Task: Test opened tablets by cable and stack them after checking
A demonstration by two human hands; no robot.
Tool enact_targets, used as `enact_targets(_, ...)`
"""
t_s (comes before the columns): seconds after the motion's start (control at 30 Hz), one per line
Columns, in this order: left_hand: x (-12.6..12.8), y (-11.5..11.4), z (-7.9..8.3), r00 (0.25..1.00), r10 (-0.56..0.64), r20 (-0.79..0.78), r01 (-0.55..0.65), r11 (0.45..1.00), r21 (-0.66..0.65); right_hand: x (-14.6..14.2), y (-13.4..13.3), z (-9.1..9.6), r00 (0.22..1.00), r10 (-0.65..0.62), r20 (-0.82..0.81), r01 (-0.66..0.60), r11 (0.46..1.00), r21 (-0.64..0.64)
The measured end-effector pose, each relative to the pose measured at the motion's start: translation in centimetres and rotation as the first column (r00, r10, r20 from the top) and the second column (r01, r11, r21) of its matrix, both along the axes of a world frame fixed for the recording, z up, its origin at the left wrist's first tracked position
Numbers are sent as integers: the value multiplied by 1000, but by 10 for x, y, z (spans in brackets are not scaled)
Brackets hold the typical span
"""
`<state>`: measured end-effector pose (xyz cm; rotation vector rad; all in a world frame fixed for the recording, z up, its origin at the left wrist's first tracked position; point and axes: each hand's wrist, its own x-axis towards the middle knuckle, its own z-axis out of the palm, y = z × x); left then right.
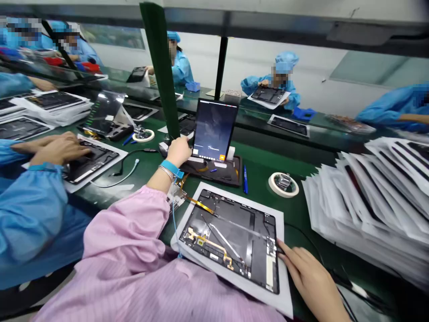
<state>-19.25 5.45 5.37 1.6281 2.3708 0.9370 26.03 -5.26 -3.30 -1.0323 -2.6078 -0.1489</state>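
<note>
My left hand (179,151) is raised at the lower left edge of a lit tablet screen (216,127), its fingers curled; what they grip, if anything, is hidden. The screen stands upright in a dark tray (234,175). Before me an opened tablet housing (231,228) lies on white sheets (284,295), its inside facing up. A gold ribbon cable (201,205) runs from it toward parts under my left wrist. My right hand (306,273) is at the housing's right edge, fingertips closed together around something small and dark that I cannot make out.
Right of the housing rise stacked white sheets with panels (362,205). A tape roll (283,184) and a blue pen (246,179) lie on the green bench (258,163). At left, a co-worker's hands (62,150) work on another housing. A green post (161,67) stands ahead.
</note>
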Motion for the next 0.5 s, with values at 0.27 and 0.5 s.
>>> enact_targets(0.27, -32, 20, -42, 995, -69, 70, 70, 997, -12, 4, 1, -2, 1000, -21, -21, 21, 1000, -22)
enact_targets(0.5, -12, 11, -31, 993, 77, -92, -82, 995, -50, 4, 1, -1, 998, -36, -52, 32, 997, -72)
